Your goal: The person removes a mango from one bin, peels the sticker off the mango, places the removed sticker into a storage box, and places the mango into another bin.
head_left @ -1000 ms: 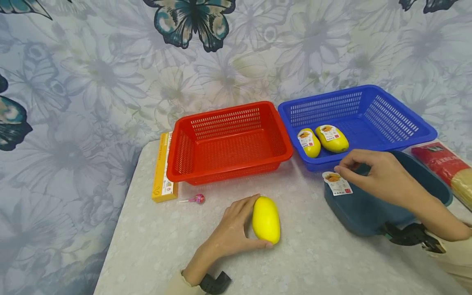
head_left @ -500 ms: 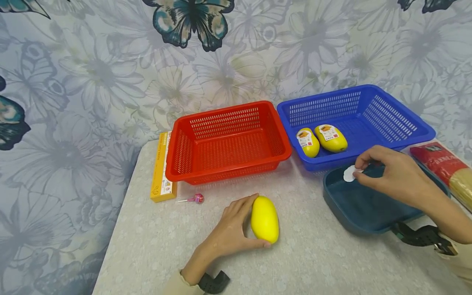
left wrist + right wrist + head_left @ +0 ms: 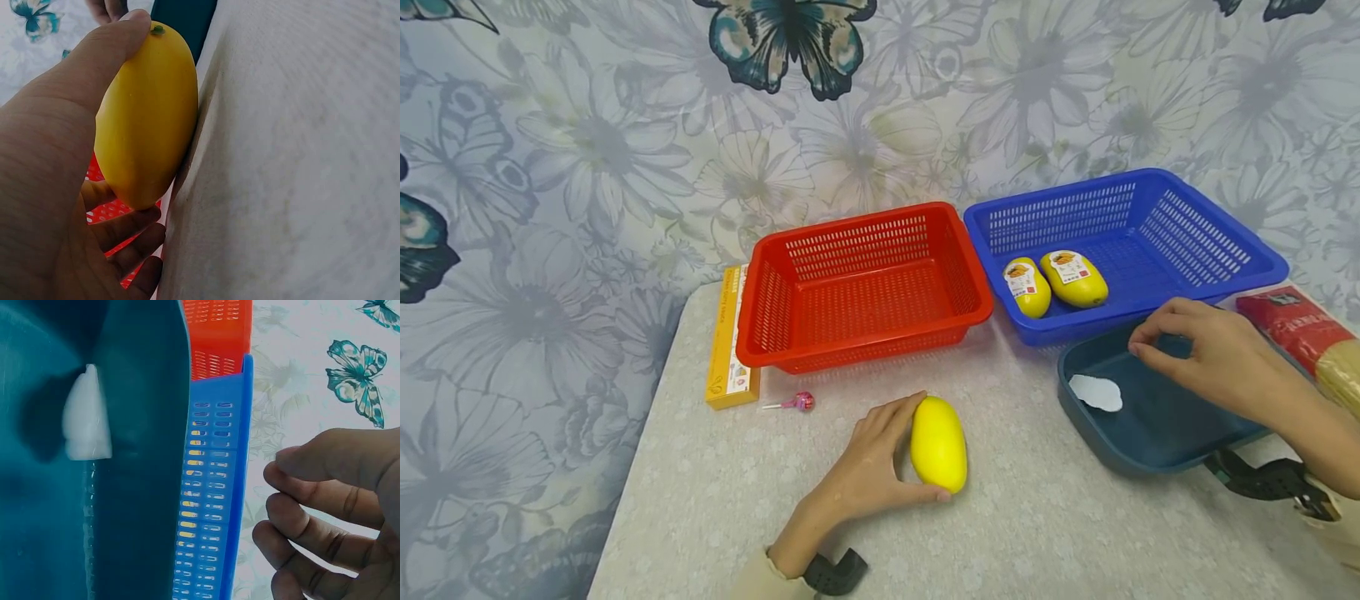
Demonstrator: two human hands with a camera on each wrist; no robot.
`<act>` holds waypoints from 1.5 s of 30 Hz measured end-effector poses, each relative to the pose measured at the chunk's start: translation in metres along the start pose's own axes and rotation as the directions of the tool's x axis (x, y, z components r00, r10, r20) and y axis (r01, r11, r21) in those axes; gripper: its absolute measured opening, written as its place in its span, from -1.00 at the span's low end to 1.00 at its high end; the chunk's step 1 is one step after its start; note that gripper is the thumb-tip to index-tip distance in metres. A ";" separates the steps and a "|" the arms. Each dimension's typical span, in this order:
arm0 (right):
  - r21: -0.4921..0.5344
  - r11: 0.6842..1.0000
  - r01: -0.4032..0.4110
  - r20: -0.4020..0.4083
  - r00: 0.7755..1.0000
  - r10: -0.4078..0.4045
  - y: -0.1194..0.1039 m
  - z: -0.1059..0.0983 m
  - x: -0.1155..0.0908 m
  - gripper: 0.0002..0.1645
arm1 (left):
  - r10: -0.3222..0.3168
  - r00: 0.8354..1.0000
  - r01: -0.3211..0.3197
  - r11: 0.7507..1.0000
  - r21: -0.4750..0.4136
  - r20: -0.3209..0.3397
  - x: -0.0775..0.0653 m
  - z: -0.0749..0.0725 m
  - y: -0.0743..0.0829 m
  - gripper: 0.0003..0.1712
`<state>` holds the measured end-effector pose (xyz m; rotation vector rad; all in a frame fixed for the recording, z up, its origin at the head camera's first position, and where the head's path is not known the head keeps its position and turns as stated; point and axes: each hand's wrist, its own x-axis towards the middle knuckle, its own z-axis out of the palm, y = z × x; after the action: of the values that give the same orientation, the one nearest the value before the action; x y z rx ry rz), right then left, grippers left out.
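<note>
My left hand [image 3: 868, 475] grips a plain yellow mango [image 3: 938, 445] on the table, thumb at the near end and fingers at the far end. In the left wrist view, the thumb presses beside the mango's [image 3: 150, 112] small green stem spot. Over the dark teal basin [image 3: 1150, 433] hangs my right hand [image 3: 1213, 354], its fingers loosely bent and holding nothing. A white label [image 3: 1096, 392], blank side up, is inside the basin near its left wall. The right wrist view shows this label [image 3: 87, 419] slightly curled, apart from the fingertips.
A red basket [image 3: 865, 300] stands at the back, beside a blue basket [image 3: 1172, 250] with two labelled mangoes [image 3: 1075, 279]. A yellow box [image 3: 730, 342] and a lollipop [image 3: 797, 402] lie left. A red-and-yellow packet [image 3: 1311, 333] lies at the right edge.
My right hand moved right over the basin with the label, then let it go; the label now is in the basin. My left hand still holds the mango in place.
</note>
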<state>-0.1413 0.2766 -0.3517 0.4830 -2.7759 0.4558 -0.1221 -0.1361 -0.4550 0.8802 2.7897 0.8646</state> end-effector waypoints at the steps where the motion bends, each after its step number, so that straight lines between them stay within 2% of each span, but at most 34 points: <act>1: 0.001 1.000 0.001 -0.006 1.000 -0.001 -0.001 0.000 0.000 -0.85 | 0.000 1.000 0.000 1.000 0.001 -0.001 0.000 0.000 0.000 0.37; 6: 0.023 0.997 0.072 -0.063 0.996 -0.071 -0.008 -0.003 0.004 -0.79 | 0.004 1.000 -0.004 1.000 0.008 -0.005 0.000 -0.002 0.000 0.37; 13: 0.093 0.975 0.201 -0.111 0.975 -0.191 -0.028 -0.003 0.020 -0.67 | 0.008 1.000 -0.008 1.000 -0.013 -0.007 -0.001 -0.002 0.002 0.35; 20: 0.133 0.967 0.216 -0.051 0.976 -0.211 -0.045 0.000 0.037 -0.71 | 0.007 1.000 -0.007 1.000 -0.020 -0.003 -0.002 0.001 0.002 0.35; 23: 0.148 0.959 0.243 -0.042 0.970 -0.240 -0.051 0.002 0.044 -0.72 | 0.004 1.000 -0.005 1.000 -0.016 -0.003 -0.003 0.002 0.003 0.35; 33: 0.141 0.954 0.266 0.049 0.960 -0.275 -0.068 0.013 0.066 -0.75 | -0.006 1.000 0.006 1.000 -0.013 0.001 -0.004 0.000 0.002 0.36; 45: 0.149 0.909 0.388 0.028 0.918 -0.397 -0.078 0.029 0.090 -0.82 | 0.001 1.000 -0.001 1.000 -0.010 -0.006 -0.002 -0.001 0.003 0.37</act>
<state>-0.2006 0.1713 -0.3287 1.0785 -2.6104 0.5465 -0.1194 -0.1364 -0.4527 0.8793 2.7880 0.8819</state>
